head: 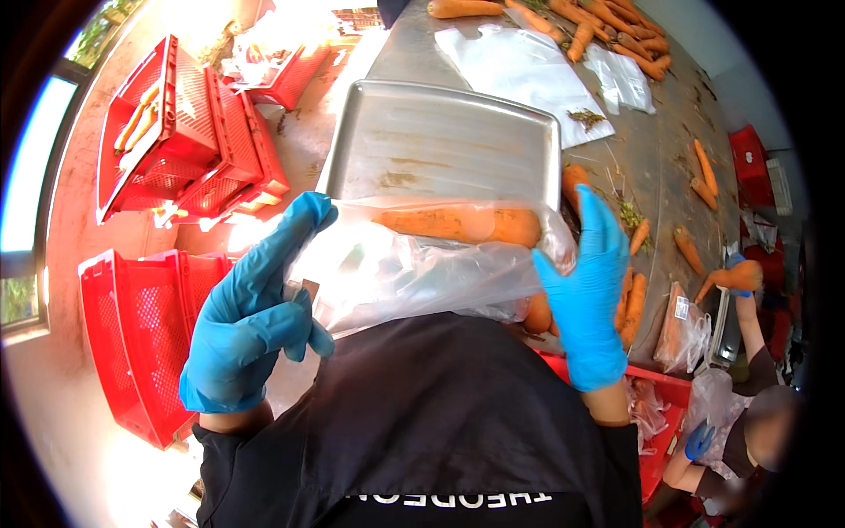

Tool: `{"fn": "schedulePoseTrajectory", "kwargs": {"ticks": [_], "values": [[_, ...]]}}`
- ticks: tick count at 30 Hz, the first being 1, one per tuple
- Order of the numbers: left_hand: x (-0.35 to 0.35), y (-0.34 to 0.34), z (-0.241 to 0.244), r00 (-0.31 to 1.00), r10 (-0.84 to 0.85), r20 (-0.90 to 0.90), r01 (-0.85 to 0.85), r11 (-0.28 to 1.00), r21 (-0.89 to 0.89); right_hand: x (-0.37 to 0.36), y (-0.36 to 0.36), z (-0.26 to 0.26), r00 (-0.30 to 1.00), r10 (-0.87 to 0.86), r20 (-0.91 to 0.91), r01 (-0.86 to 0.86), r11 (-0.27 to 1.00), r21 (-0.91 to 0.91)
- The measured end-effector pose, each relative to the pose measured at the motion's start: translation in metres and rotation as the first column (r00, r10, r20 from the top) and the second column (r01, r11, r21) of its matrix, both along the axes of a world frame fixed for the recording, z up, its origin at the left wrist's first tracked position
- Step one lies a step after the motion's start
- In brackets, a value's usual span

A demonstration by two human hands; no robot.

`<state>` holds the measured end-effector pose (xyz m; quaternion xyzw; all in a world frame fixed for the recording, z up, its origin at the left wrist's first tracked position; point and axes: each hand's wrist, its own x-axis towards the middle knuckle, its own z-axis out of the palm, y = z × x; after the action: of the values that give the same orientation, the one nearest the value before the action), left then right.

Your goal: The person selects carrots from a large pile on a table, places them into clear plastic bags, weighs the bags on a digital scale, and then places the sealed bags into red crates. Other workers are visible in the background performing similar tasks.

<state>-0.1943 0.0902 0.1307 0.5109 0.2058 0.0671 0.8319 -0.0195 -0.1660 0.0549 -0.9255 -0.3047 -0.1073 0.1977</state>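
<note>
A clear plastic bag (422, 277) stretches across in front of me, with a large carrot (462, 226) lying lengthwise inside along its far side. My left hand (257, 317), in a blue glove, holds the bag's left end, with its index finger at the upper edge and the other fingers curled below. At the opposite end is my right hand (587, 290), gloved too, its thumb and fingers spread around the bag's end without a visible grip. Just beyond the bag lies a metal tray (449, 145) with brownish smears.
Carrots (614, 30) are heaped at the far right, near flat plastic bags (528, 72). A packed bag of carrots (676, 330) lies right. Red crates (191, 145) stand left; another red crate (667, 402) is beside me. At right, a co-worker's gloved hand (743, 277) holds a carrot.
</note>
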Motion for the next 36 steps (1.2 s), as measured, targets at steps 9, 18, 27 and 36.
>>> {"fn": "schedulePoseTrajectory", "kwargs": {"ticks": [9,18,27,36], "values": [[-0.009,0.037,-0.010,0.995,0.028,-0.098,-0.007,0.977,0.212,-0.015,-0.012,0.013,0.704,0.145,-0.695,0.074,0.959,0.274],[-0.020,0.030,-0.006,0.947,-0.198,-0.253,0.239,0.960,0.145,-0.008,0.039,0.026,0.989,0.134,-0.064,-0.115,0.964,0.239],[0.020,-0.005,0.015,0.973,-0.226,0.037,0.212,0.952,0.223,0.087,-0.009,-0.018,0.926,-0.294,-0.238,0.205,0.919,-0.338],[0.032,-0.015,0.004,0.970,-0.174,0.170,0.098,0.919,0.383,0.033,-0.055,0.072,0.499,0.306,-0.811,-0.105,0.950,0.294]]}}
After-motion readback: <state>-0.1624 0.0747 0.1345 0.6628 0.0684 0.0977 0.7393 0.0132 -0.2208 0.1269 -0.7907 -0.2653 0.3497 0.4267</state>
